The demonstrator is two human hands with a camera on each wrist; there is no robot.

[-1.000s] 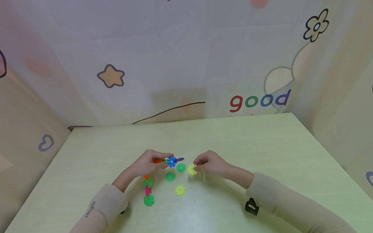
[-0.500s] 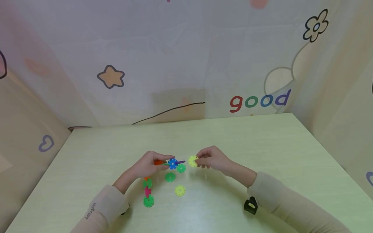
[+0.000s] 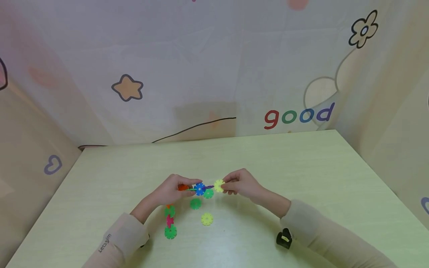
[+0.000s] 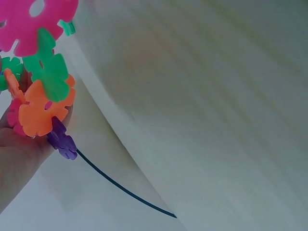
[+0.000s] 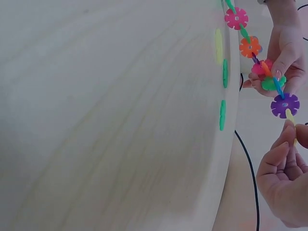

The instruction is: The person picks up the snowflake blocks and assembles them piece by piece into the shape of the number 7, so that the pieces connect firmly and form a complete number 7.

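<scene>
My left hand [image 3: 170,189] pinches a chain of slotted plastic snowflake discs between thumb and fingers. A blue disc [image 3: 199,189] shows near its fingertips, and a purple disc [image 3: 209,187] forms the chain's right end. The left wrist view shows an orange disc [image 4: 36,113] and a pink disc [image 4: 43,24] further along it. A yellow disc [image 3: 219,185] is pinched in my right hand [image 3: 244,186]. In the right wrist view that yellow disc meets the rim of the purple disc [image 5: 285,105]; I cannot tell whether their slots are engaged.
Two loose green discs [image 3: 196,203] and a loose yellow disc [image 3: 207,219] lie on the pale table [image 3: 301,167]. The chain's other end, finishing in a green disc [image 3: 170,232], trails toward the front. A printed curtain [image 3: 201,74] stands behind the table.
My right hand has lifted the yellow disc, then brought it left to the purple disc. The left hand with the chain has shifted only slightly down and right.
</scene>
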